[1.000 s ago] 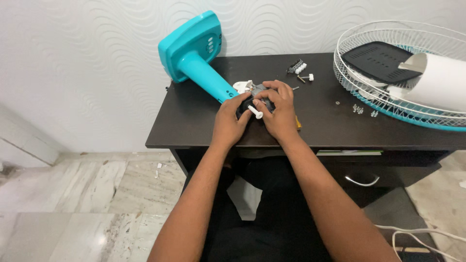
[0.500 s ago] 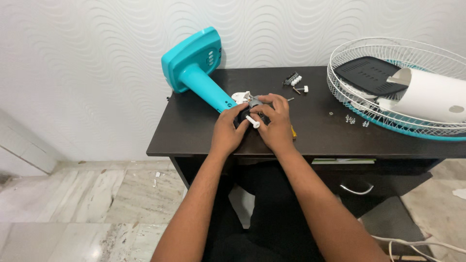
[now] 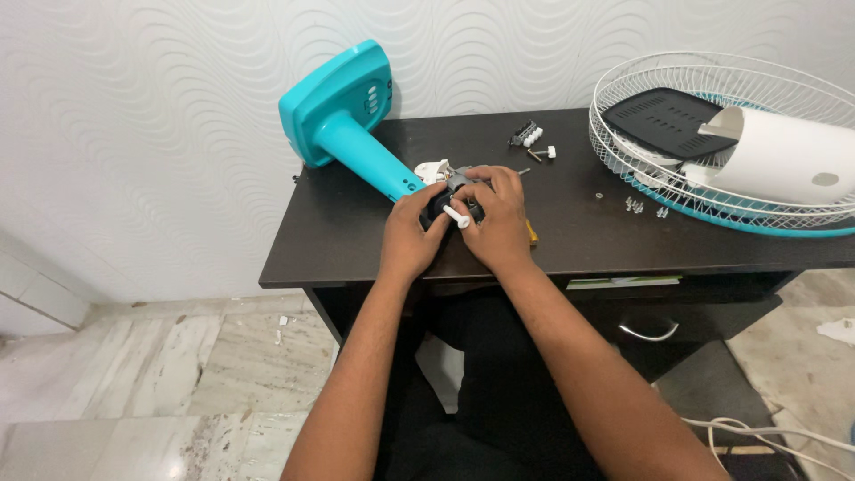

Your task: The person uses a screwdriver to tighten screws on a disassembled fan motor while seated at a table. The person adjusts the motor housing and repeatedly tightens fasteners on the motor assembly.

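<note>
Gripping dark fan part (image 3: pixel 445 207), both hands (image 3: pixel 456 227)

The fan stand (image 3: pixel 343 120) is turquoise, lying on a dark brown, almost black table (image 3: pixel 356 232). A small white pin (image 3: pixel 456 216) shows against a dark grey part (image 3: pixel 443 203) between the hands. The wire grille (image 3: pixel 712 142) is white with a turquoise rim, holding a black vented cover (image 3: pixel 663 120) and a white housing (image 3: pixel 784 160). The wall (image 3: pixel 160 116) is white with a wavy relief pattern; the floor (image 3: pixel 134 392) is grey-veined marble.

Glossy teal plastic fan stand (image 3: pixel 343 120), matt dark wood-look desk (image 3: pixel 356 232), white wire grille (image 3: pixel 704 134)
</note>
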